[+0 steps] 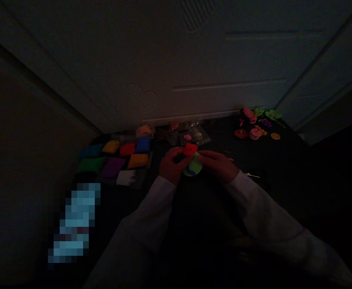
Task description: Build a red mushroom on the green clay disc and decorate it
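Note:
Both hands meet over the dark table, round a small coloured clay figure. Its upper part is a red clay piece [190,149] with a small dark cross mark. Below that is a light green rounded clay piece [193,165] bearing a dark blue strip [191,171]. My left hand [172,163] is closed on the figure from the left, thumb across its front at the red part. From the right, my right hand [219,163] has its fingertips pressed to the figure's edge where red and green meet. The fingers hide parts of both sides.
Several packets of coloured clay [112,166] lie at the left. Clear bags [198,135] with small pieces sit against the heart-patterned panel [146,98]. Finished-looking clay shapes [255,133] stand at the back right. Scissors [252,175] lie right of my right hand. A bright blurred patch [76,220] glows lower left.

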Available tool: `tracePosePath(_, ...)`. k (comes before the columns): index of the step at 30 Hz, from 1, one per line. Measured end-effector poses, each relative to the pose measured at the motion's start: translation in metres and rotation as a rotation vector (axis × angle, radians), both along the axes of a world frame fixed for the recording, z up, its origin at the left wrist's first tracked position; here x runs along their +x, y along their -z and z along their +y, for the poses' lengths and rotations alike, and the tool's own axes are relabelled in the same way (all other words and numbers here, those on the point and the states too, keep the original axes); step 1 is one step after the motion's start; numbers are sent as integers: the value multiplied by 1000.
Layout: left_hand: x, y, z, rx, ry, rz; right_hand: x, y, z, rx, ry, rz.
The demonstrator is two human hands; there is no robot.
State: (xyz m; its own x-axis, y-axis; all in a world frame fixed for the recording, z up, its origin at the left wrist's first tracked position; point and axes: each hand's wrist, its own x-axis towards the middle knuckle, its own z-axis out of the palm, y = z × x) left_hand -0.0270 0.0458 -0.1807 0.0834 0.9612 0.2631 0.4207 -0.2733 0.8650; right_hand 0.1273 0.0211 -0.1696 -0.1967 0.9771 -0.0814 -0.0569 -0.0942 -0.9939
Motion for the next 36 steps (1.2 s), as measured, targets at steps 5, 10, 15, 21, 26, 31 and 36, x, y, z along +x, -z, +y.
tracePosePath(5, 4, 4, -1, -30, 33, -59, -3, 4, 0, -48, -56, 134)
tracePosePath(10, 3, 1, -3, -28, 59, -57, -2, 5, 1, -60, -52, 176)
tracePosePath(15, 2, -1, -5, -4, 97, -57, 0, 0, -1, -82, -57, 218)
tracePosePath(21, 3, -2, -8, 33, 57, -44, -2, -5, -4, -141, -50, 296)
tracePosePath(26, 2, 4, -6, 5, 68, -142, -3, -5, -4, -152, -43, 309)
tracePosePath(31, 5, 15, -3, -133, 171, -505, -3, -9, -7, -93, 9, 251)
tracePosePath(36, 6, 12, -5, -154, 161, -659, -6, -21, -15, -32, 68, 193)
